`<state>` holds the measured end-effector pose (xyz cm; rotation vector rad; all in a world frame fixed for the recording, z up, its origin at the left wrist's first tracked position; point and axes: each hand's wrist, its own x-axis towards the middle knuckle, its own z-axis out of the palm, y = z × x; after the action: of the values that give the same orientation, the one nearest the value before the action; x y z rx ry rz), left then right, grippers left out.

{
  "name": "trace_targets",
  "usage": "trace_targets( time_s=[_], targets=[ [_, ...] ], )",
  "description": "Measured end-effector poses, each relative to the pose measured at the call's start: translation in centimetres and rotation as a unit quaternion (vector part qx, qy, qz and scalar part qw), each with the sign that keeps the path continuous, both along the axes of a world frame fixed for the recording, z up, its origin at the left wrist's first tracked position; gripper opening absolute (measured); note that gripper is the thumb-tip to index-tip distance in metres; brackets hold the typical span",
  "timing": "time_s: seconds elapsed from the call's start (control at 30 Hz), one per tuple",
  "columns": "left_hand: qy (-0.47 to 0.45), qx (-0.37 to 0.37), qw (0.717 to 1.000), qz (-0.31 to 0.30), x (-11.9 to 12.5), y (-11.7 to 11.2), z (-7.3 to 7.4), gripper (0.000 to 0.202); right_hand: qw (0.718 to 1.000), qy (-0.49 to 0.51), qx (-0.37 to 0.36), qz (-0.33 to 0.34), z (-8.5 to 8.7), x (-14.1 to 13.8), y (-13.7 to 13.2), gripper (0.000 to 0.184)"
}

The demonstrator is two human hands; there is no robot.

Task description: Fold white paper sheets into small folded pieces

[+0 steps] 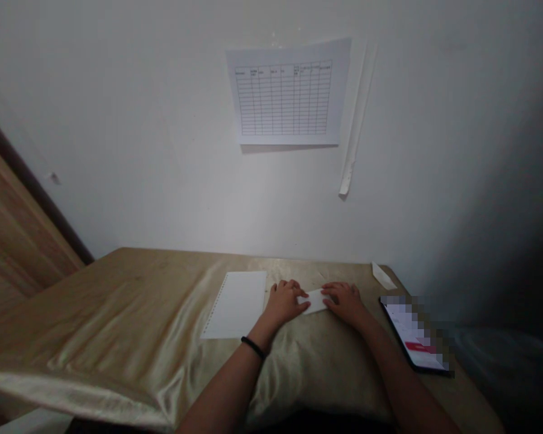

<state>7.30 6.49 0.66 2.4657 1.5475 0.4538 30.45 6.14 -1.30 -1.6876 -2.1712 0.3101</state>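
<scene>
A small piece of white folded paper (315, 301) lies on the cloth-covered table, between my two hands. My left hand (286, 299), with a black band on its wrist, grips the paper's left edge between thumb and fingers. On the right edge, my right hand (344, 299) pinches the same paper, its thumb and fingertips close together. Just left of my left hand lies a flat white loose-leaf sheet (235, 304) with a row of punched holes down its left side.
A lit phone or tablet (416, 337) rests by the table's right edge. Behind it is a small white paper piece (384, 276). The gold satin tablecloth (131, 313) is wrinkled at left. A printed table sheet (285, 99) hangs on the wall (140, 150) behind.
</scene>
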Motion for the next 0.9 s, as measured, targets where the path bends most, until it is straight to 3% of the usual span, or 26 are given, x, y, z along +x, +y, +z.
trace_targets(
  time_s=[0.43, 0.67, 0.9],
  targets=[
    [0.007, 0.004, 1.0, -0.028, 1.2, -0.9, 0.5, 0.036, 1.0, 0.006, 0.015, -0.009, 0.2, 0.1, 0.0, 0.032],
    [0.005, 0.0, 1.0, -0.026, 1.2, -0.8, 0.5, 0.036, 0.999, -0.002, 0.024, -0.044, 0.8, 0.8, 0.1, 0.019],
    [-0.004, 0.011, 0.999, -0.037, 1.1, -1.0, 0.6, 0.033, 0.999, 0.008, 0.025, -0.039, 0.9, 0.6, -0.2, 0.026]
  ],
)
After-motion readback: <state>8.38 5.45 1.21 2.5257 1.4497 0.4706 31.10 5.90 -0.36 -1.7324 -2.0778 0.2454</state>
